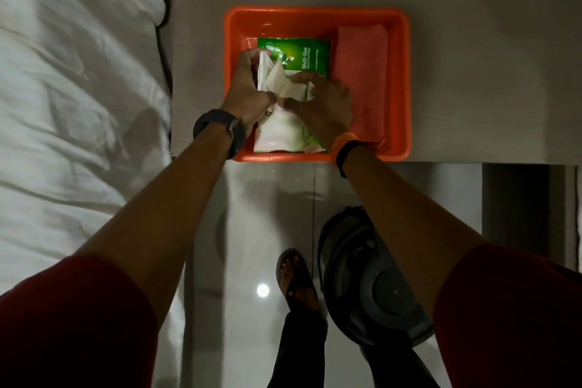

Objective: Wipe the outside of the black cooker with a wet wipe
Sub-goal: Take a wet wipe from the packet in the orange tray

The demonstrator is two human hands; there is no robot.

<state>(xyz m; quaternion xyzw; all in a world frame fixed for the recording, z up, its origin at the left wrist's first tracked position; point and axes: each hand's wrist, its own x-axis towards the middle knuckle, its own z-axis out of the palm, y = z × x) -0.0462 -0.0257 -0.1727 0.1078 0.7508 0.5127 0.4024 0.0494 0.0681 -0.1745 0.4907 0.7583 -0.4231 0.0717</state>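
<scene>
Both my hands are inside an orange tub [401, 79] on a low table. My left hand [248, 85] grips a white wet wipe [271, 77] that stretches across to my right hand [324, 101], which pinches its other end over the green wipes pack [302, 55]. A second, mostly white pack [280, 132] lies under my wrists. The black cooker [368, 280] stands on the floor below the table, partly hidden by my right forearm.
A folded pink cloth [362, 79] lies in the tub's right side. A bed with white sheets [72, 88] fills the left. The grey table top [472, 57] extends right of the tub. My sandalled foot [297, 280] stands on the glossy floor beside the cooker.
</scene>
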